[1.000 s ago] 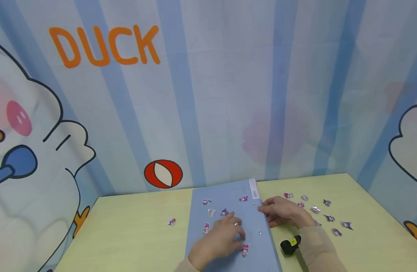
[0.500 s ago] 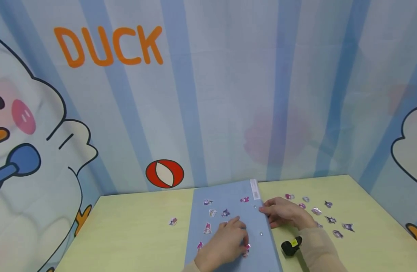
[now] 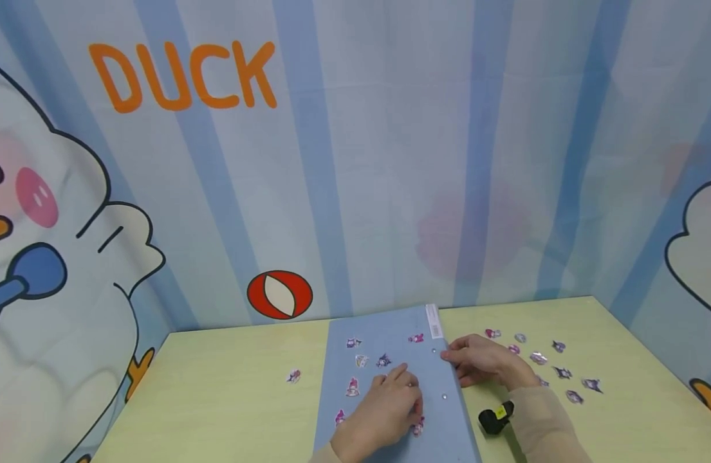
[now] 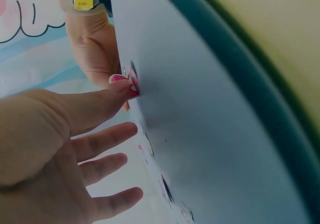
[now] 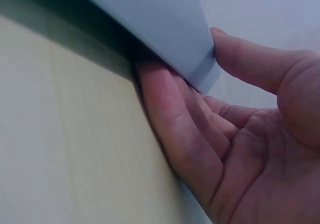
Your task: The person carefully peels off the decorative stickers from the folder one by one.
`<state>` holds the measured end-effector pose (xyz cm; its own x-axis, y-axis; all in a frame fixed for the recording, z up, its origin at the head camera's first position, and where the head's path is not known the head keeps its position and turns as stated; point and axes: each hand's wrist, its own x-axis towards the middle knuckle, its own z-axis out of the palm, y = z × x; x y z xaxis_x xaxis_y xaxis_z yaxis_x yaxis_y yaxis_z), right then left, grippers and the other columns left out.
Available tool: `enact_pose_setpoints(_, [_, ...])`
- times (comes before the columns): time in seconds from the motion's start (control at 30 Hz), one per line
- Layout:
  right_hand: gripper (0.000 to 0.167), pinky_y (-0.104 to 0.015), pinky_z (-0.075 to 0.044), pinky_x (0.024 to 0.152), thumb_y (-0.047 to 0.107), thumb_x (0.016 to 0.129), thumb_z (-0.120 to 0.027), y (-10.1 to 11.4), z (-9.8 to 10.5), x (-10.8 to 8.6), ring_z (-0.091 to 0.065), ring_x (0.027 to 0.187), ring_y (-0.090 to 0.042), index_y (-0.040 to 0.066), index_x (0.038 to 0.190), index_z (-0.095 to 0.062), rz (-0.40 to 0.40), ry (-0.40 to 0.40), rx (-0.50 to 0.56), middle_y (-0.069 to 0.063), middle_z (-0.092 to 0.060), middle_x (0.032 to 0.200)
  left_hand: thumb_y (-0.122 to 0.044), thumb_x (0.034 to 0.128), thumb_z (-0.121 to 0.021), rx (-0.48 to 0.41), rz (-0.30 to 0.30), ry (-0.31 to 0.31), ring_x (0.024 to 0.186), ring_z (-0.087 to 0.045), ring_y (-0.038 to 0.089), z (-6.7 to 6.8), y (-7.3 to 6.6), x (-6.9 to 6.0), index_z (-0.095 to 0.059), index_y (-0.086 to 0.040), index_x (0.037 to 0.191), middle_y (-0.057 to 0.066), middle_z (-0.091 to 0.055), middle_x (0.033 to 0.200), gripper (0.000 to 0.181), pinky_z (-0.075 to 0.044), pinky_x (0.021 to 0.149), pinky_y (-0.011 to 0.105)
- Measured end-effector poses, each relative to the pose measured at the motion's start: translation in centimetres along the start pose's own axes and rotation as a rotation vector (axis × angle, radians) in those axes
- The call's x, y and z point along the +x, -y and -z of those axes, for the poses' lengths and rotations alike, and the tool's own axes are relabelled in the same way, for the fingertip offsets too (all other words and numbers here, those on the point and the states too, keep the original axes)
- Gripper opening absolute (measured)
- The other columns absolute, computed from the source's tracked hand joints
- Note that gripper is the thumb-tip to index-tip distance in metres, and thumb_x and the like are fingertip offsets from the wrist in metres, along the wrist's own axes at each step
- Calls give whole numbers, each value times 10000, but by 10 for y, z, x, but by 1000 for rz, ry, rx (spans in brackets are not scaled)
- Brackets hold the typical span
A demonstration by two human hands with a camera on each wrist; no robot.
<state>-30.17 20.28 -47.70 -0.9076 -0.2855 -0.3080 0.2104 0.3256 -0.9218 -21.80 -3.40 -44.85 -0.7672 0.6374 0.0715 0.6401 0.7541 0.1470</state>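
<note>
A: What writing can you read?

B: Orange capital letters [image 3: 178, 105] spelling "DUCK" on the blue-and-white striped cloth backdrop [image 3: 378, 161]. A white rectangular label [image 3: 433, 321] sits at the far right corner of the light-blue rectangular folder [image 3: 384, 326], its print too small to read. The black device [image 3: 490, 422] at the right wrist carries a yellow label [image 3: 501, 413], also too small to make out

A: Where is the folder?

B: Flat on the pale-yellow table [image 3: 233, 386], its far end close to the backdrop. Near its right edge I count two small round silvery studs [image 3: 444, 397]

A: And what is the left hand [image 3: 383, 411] doing?

B: Thumb and forefinger pinch a pink-and-white cut-out sticker [image 3: 418, 427] right at the folder's surface, low and toward the right; whether it touches fully, I cannot tell. The other three fingers are spread apart

A: The right hand [image 3: 487, 361]?

B: It grips the folder's right edge, thumb above, fingers curled underneath

A: How many other stickers?

B: Six small character stickers [image 3: 352, 387] show on the folder; the left hand may cover more. One purple-and-pink sticker [image 3: 294, 376] lies alone on the table to the left, and nine loose stickers [image 3: 538, 357] are scattered to the right, one partly behind the right wrist
</note>
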Motion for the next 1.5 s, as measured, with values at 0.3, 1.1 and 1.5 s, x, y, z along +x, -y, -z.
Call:
enact_pose_setpoints(0.3, [304,-295,-547,569,251,949,-650,-2,-1,1,-613,618,-152,-21,1072,-598,-9,-3,-11,-120,-675,824,-226,876,-742,-25,-3,-8,1355,-398,248,10,2,-4,-584,-246,709,-55,-592,1208,231,-391,999,483])
enact_pose_setpoints(1.1, [328,-306,-549,586,250,943,-659,1,-3,0,-632,649,-182,-29,1101,-588,-14,-34,-3,-142,-682,864,-102,950,-610,-162,273,-125,941,-435,251,47,90,-34,-512,-94,835,36,-455,901,152,-388,777,484])
enact_pose_setpoints(1.5, [329,-299,-543,575,248,943,-661,1,-3,1,-618,629,-168,-27,1103,-580,-26,-30,11,-131,-682,852,-97,965,-590,-210,493,-90,934,-439,293,57,143,-61,-528,-92,902,57,-442,844,88,-392,735,510])
